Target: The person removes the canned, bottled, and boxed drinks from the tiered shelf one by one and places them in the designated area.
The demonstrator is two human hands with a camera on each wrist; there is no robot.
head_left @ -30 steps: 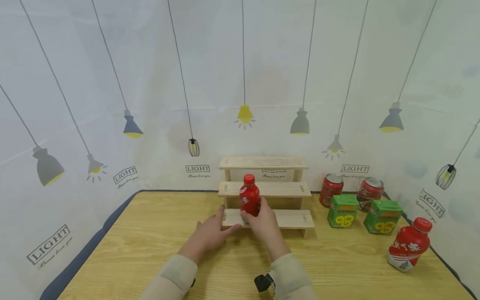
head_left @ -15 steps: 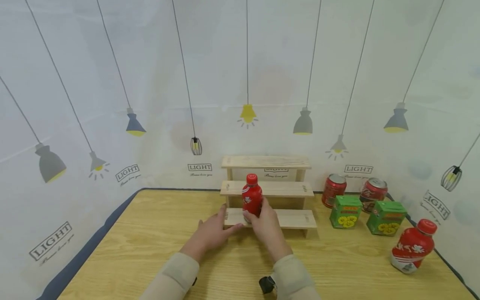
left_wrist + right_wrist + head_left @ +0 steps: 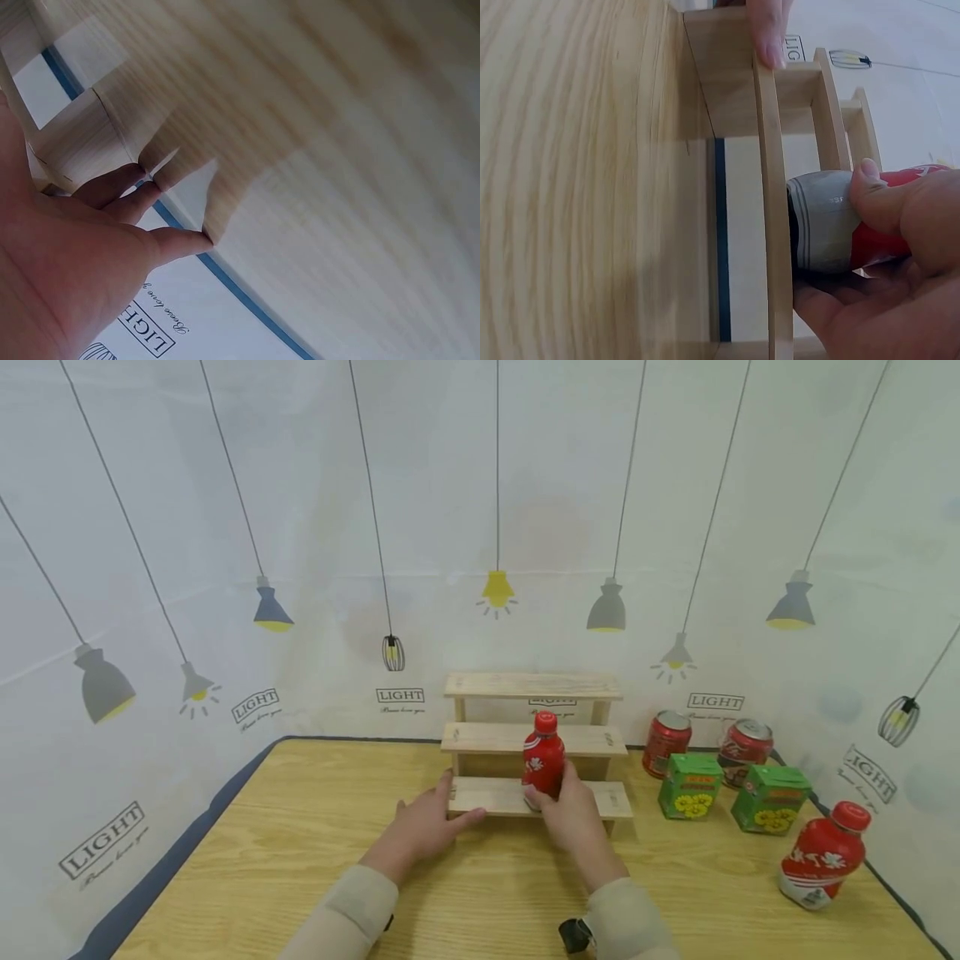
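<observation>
A red plastic bottle [image 3: 543, 753] with a red cap stands upright at the lowest step of a three-tier wooden shelf [image 3: 487, 795], right of its middle. My right hand [image 3: 576, 818] grips the bottle's lower half from the right. In the right wrist view the bottle's pale base [image 3: 821, 217] meets the lowest board or sits very close to it. At the shelf's left end is my left hand [image 3: 423, 827], its thumb laid against the front edge. Spread, fairly straight fingers [image 3: 180, 244] touch the tabletop in the left wrist view.
To the right stand two red cans [image 3: 667, 743], two green drink cartons [image 3: 691, 787] and a second red bottle [image 3: 822, 856]. Everything is on a wood-grain table [image 3: 315, 827]. A white backdrop [image 3: 330, 527] printed with lamps rises behind the shelf.
My right hand has moved the bottle rightward along the lowest step, from left of the middle to right of it. The left hand stays at the shelf's left end.
</observation>
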